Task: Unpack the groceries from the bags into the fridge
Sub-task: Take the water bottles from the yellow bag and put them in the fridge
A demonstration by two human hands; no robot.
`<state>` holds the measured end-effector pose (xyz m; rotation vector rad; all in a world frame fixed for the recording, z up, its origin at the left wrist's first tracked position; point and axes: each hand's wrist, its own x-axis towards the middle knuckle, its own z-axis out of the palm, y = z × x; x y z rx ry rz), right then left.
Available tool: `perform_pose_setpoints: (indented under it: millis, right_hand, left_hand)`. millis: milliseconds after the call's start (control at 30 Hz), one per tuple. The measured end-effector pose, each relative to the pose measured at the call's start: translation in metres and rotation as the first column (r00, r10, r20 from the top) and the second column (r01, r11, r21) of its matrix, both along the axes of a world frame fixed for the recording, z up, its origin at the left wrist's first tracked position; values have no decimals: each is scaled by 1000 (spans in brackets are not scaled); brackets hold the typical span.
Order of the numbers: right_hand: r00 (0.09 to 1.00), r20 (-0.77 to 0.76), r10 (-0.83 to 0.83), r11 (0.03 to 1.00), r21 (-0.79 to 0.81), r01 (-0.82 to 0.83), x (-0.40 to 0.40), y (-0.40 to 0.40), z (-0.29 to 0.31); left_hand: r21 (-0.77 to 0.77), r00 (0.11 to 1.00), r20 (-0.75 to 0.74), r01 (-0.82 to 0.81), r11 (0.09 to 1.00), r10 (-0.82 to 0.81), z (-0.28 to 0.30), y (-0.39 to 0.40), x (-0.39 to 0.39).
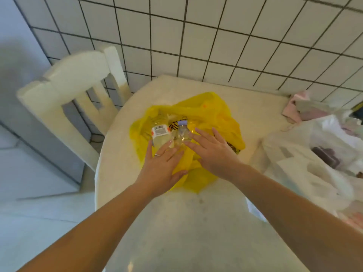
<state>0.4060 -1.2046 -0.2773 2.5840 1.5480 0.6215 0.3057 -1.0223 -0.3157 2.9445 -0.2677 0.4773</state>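
A yellow plastic bag (pixel 208 112) lies open on the round white table (pixel 176 222). Two clear bottles stand in it: one with a white barcode label (pixel 160 134) on the left, one with a pale purple cap (pixel 183 132) beside it. My left hand (pixel 161 165) hovers with straight spread fingers, its fingertips at the labelled bottle's base. Over the bag, my right hand (pixel 212 152) reaches with fingers straight, fingertips at the purple-capped bottle. Neither hand holds anything.
A white plastic bag (pixel 306 163) with dark items inside sits on the table's right side, pink and white packets (pixel 298 107) behind it. A white chair (pixel 78 91) stands left of the table against the tiled wall (pixel 216 36). A grey appliance side (pixel 17 75) is far left.
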Motion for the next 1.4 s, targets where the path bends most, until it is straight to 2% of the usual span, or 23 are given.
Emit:
perform_pose_setpoints:
  millis: [167,467,600,767,900,1000,1100,1167,1233,1400]
  right_hand:
    - [977,-3,214,976,-30,-214,27,-7,-15]
    - [912,-162,378,923,-12,-385,27,-38,-25]
    - [894,-242,378,921,4,-389,13,-52,-44]
    - [860,-392,325,925,-58,-376,-7,-59,-69]
    - [835,-451,314,942,41,-333,-3,-48,-59]
    - [839,-431,332,943,164,-288,6,-30,-37]
    - [819,-498,286,947,278,-162,12,-16,-19]
    - [785,-600,155,963,268,14,20,-1,-9]
    - [711,-703,19,960,211,184,33,17,-3]
    - [496,-856,-147,900,92,425,59,47,-5]
  left_hand:
    - [11,999,36,-33,999,33,-3,-20,-15]
    - [-72,989,81,-119,990,125,-20,-42,-48]
    - [-56,987,-24,-162,985,161,-31,-51,-64]
    - [2,961,-191,-204,979,201,-56,-52,-80]
    - [-52,964,-158,-223,974,212,-48,-42,-73]
    - [-76,986,7,-168,983,169,-24,-29,-58]
    - [-86,981,130,-133,987,144,-8,-20,-48]
    - [-71,981,115,-149,986,156,-1,-6,-35]
    - [-19,989,50,-137,990,137,3,15,-16]
    - [154,995,-73,75,985,-65,4,54,24]
